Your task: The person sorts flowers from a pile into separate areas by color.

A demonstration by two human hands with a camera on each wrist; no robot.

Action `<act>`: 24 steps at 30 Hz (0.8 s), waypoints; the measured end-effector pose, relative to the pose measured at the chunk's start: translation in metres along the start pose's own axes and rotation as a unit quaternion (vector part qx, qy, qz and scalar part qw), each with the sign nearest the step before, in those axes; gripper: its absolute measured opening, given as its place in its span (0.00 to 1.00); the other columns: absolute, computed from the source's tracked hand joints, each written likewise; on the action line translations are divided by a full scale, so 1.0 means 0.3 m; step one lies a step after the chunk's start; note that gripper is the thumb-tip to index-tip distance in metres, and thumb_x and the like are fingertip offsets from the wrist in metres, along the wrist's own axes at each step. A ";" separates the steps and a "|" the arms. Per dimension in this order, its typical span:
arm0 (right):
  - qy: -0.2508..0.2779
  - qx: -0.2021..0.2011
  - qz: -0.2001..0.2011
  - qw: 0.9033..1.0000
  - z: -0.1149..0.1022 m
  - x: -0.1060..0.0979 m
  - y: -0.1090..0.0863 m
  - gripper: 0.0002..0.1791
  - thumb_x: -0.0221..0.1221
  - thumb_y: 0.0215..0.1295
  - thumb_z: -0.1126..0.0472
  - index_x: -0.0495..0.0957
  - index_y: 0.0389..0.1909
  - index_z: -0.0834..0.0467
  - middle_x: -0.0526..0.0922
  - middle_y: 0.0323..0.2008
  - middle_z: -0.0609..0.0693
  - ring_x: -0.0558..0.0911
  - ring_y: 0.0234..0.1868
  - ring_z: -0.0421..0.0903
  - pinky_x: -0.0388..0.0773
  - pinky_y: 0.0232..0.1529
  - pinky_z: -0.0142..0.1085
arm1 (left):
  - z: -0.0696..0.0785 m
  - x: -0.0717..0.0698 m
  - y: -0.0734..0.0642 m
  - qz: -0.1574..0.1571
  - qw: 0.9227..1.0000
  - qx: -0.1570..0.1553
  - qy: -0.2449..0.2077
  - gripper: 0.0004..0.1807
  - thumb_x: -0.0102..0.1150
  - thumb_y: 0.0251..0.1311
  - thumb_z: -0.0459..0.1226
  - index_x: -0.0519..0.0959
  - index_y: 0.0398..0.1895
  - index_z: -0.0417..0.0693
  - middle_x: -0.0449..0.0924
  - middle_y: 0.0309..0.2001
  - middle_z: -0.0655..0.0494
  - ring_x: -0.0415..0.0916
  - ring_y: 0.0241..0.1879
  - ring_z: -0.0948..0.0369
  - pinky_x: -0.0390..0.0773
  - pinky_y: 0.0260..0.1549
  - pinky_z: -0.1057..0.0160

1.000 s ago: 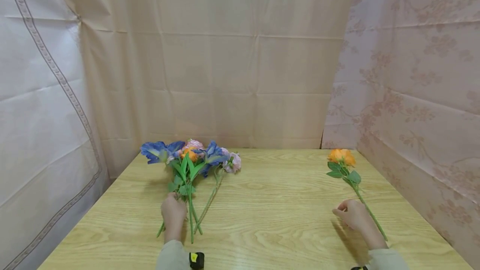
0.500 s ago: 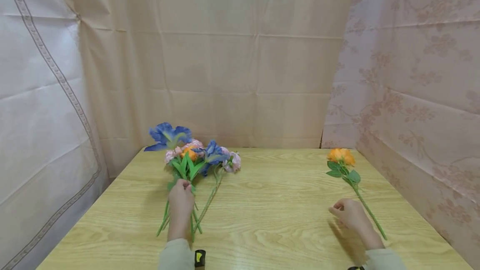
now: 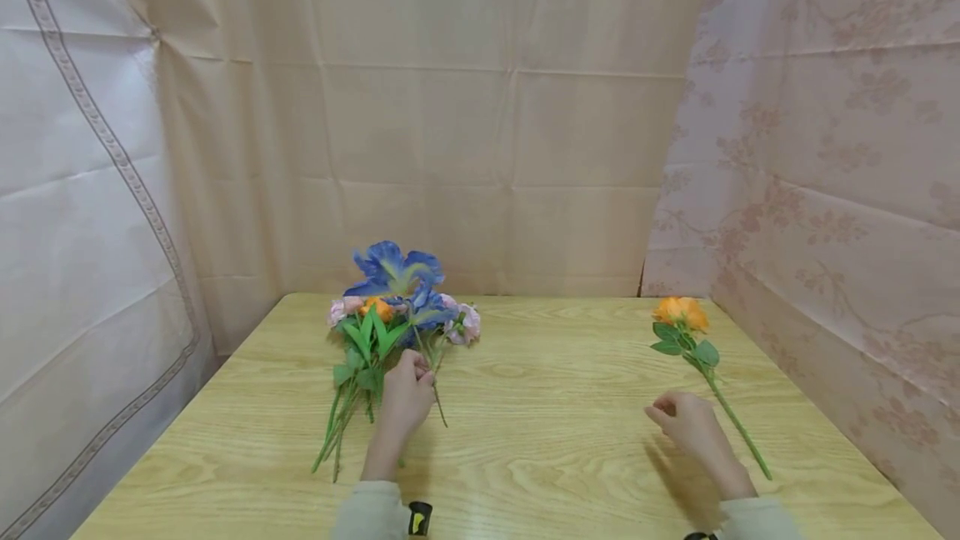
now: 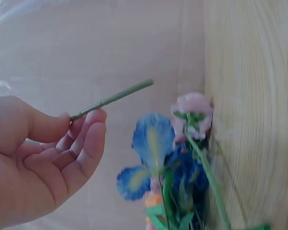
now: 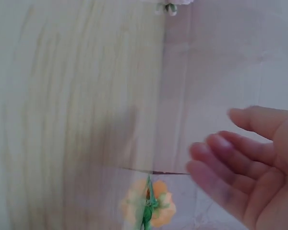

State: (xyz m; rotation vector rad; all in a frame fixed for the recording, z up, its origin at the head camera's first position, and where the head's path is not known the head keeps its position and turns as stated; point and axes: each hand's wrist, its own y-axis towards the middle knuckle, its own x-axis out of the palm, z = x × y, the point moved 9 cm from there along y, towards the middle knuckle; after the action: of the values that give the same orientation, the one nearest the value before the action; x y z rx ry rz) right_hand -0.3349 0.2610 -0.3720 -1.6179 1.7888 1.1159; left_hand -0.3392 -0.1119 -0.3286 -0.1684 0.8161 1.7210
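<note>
Blue iris (image 3: 396,272) pinched by its stem (image 4: 120,95) in left hand (image 3: 407,394), well left of lone orange rose (image 3: 680,315); right hand (image 3: 690,426) held near rose, loosely curved, nothing gripped.

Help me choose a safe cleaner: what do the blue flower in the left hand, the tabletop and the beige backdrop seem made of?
Blue flower: probably artificial, matte fabric petals; they look thin and rippled, like cloth.
Tabletop: wood or wood-look laminate, smooth with faint sheen; grain shows, core hidden.
Beige backdrop: probably cloth, perhaps plastic sheeting, fairly dull; it hangs in folds with straight creases.
</note>
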 end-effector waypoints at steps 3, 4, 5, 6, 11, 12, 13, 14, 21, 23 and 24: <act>-0.015 -0.030 0.066 0.997 -0.033 -0.024 0.002 0.06 0.58 0.56 0.66 0.77 0.26 0.67 0.76 0.19 0.48 0.73 0.19 0.41 0.70 0.20 0.34 | 0.023 0.039 -0.006 -0.025 1.000 -0.003 -0.007 0.05 0.52 0.53 0.23 0.68 0.30 0.36 0.73 0.24 0.50 0.72 0.22 0.58 0.71 0.18 0.64; -0.017 -0.040 0.089 0.995 -0.050 -0.034 0.000 0.05 0.58 0.55 0.66 0.77 0.25 0.66 0.76 0.18 0.48 0.71 0.18 0.41 0.69 0.19 0.33 | 0.030 0.051 -0.009 -0.034 0.999 -0.001 -0.010 0.04 0.51 0.54 0.23 0.68 0.30 0.36 0.73 0.24 0.50 0.71 0.22 0.59 0.71 0.18 0.65; -0.016 -0.050 0.112 0.992 -0.066 -0.042 -0.004 0.05 0.59 0.54 0.67 0.78 0.24 0.66 0.76 0.17 0.47 0.71 0.18 0.40 0.68 0.19 0.33 | 0.038 0.064 -0.012 -0.045 0.999 0.000 -0.017 0.04 0.51 0.54 0.23 0.69 0.31 0.36 0.73 0.24 0.50 0.72 0.21 0.59 0.71 0.17 0.66; -0.015 -0.062 0.133 0.989 -0.085 -0.049 -0.008 0.04 0.60 0.54 0.68 0.78 0.24 0.66 0.75 0.17 0.47 0.70 0.18 0.40 0.68 0.18 0.32 | 0.045 0.077 -0.015 -0.057 0.998 0.001 -0.025 0.04 0.50 0.54 0.23 0.69 0.31 0.36 0.72 0.24 0.51 0.72 0.21 0.59 0.71 0.17 0.67; 0.021 -0.111 0.186 0.976 -0.166 -0.049 -0.031 0.02 0.61 0.51 0.70 0.77 0.24 0.66 0.75 0.15 0.46 0.68 0.14 0.35 0.67 0.15 0.29 | 0.104 0.126 -0.035 -0.106 0.992 0.023 -0.058 0.03 0.50 0.55 0.23 0.69 0.31 0.34 0.74 0.22 0.51 0.76 0.18 0.58 0.71 0.15 0.68; 0.033 -0.119 0.188 0.974 -0.181 -0.043 -0.035 0.02 0.61 0.51 0.71 0.77 0.24 0.66 0.75 0.15 0.46 0.69 0.14 0.35 0.67 0.14 0.29 | 0.118 0.131 -0.038 -0.110 0.991 0.032 -0.063 0.03 0.50 0.55 0.23 0.69 0.31 0.33 0.74 0.22 0.51 0.76 0.18 0.58 0.72 0.15 0.69; 0.047 -0.123 0.187 0.973 -0.194 -0.036 -0.038 0.02 0.61 0.51 0.71 0.77 0.25 0.66 0.75 0.15 0.46 0.69 0.13 0.35 0.68 0.14 0.28 | 0.133 0.136 -0.042 -0.114 0.990 0.042 -0.065 0.03 0.50 0.54 0.22 0.69 0.31 0.33 0.75 0.21 0.51 0.76 0.17 0.58 0.72 0.15 0.69; 0.064 -0.125 0.184 0.973 -0.207 -0.028 -0.040 0.02 0.61 0.51 0.71 0.77 0.25 0.67 0.76 0.16 0.46 0.70 0.13 0.35 0.68 0.14 0.28 | 0.145 0.141 -0.046 -0.118 0.990 0.050 -0.066 0.03 0.51 0.54 0.22 0.69 0.30 0.33 0.75 0.21 0.51 0.76 0.17 0.58 0.72 0.15 0.69; 0.200 -0.138 0.086 0.966 -0.313 0.071 -0.053 0.06 0.61 0.50 0.74 0.77 0.30 0.68 0.79 0.21 0.49 0.78 0.20 0.41 0.75 0.21 0.28 | 0.224 0.186 -0.079 -0.136 0.980 0.113 -0.088 0.07 0.52 0.51 0.19 0.70 0.25 0.36 0.74 0.18 0.52 0.76 0.16 0.57 0.71 0.14 0.72; 0.226 -0.153 0.038 0.961 -0.352 0.106 -0.064 0.08 0.61 0.51 0.71 0.76 0.33 0.68 0.80 0.24 0.52 0.79 0.24 0.43 0.76 0.24 0.29 | 0.238 0.206 -0.089 -0.148 0.977 0.118 -0.097 0.07 0.52 0.51 0.19 0.70 0.25 0.37 0.73 0.18 0.52 0.75 0.16 0.56 0.72 0.15 0.73; 0.233 -0.163 0.016 0.959 -0.372 0.122 -0.071 0.09 0.61 0.52 0.70 0.76 0.34 0.69 0.80 0.25 0.53 0.80 0.25 0.43 0.76 0.25 0.29 | 0.244 0.216 -0.093 -0.152 0.976 0.119 -0.098 0.07 0.52 0.51 0.19 0.70 0.25 0.37 0.73 0.18 0.53 0.75 0.16 0.57 0.72 0.15 0.73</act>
State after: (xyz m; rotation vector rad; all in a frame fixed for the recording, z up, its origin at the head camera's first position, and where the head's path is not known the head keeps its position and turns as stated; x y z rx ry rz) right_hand -0.3025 0.1495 -0.3449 -2.2041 1.9956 1.1614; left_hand -0.3134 -0.0142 -0.3189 0.0393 0.7973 1.3167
